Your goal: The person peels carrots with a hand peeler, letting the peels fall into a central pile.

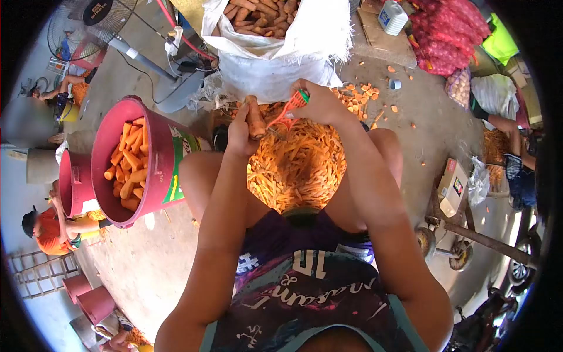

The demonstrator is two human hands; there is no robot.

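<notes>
My left hand [238,132] is closed round an unpeeled, brownish carrot [255,120] held upright over the peelings. Just to its right, my right hand [316,102] grips a peeler [286,110] with a red-orange frame and a green part at the fingers. The peeler's lower end is close to the carrot's bottom end; whether they touch I cannot tell. Below both hands, between my knees, lies a heap of orange carrot peelings [299,170]. Beyond the hands stands a white sack [264,73] with unpeeled carrots [261,16] in its open top.
At the left, a red tub [102,176] holds peeled carrots [132,158]. A fan [97,14] stands behind it. Carrot pieces [358,100] litter the floor. Red net sacks [448,35] are at the back right, a cart [487,240] at the right. Other people sit at both sides.
</notes>
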